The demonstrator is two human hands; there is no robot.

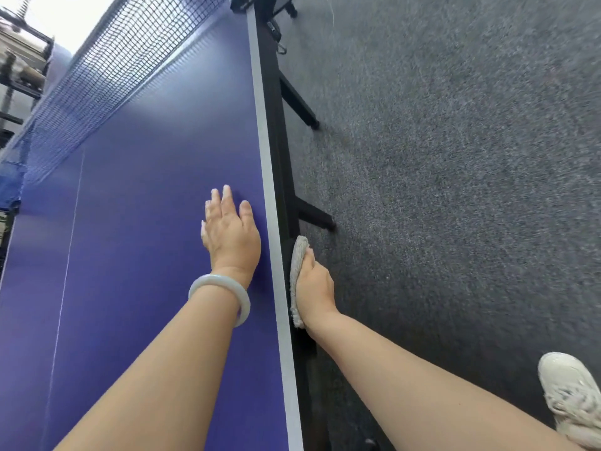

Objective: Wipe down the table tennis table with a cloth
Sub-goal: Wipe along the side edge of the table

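One left hand (231, 237): flat on surface (146, 190), fingers (226, 196) straight, beside white edge (266, 157).
Right hand (315, 288): gripping cloth (297, 265) against that edge's side.

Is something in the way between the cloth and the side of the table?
No, nothing visible. The right hand presses the cloth straight against the table's black side edge, just below the white stripe.

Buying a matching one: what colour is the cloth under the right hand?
The cloth is pale grey-beige, seen best in the head view.
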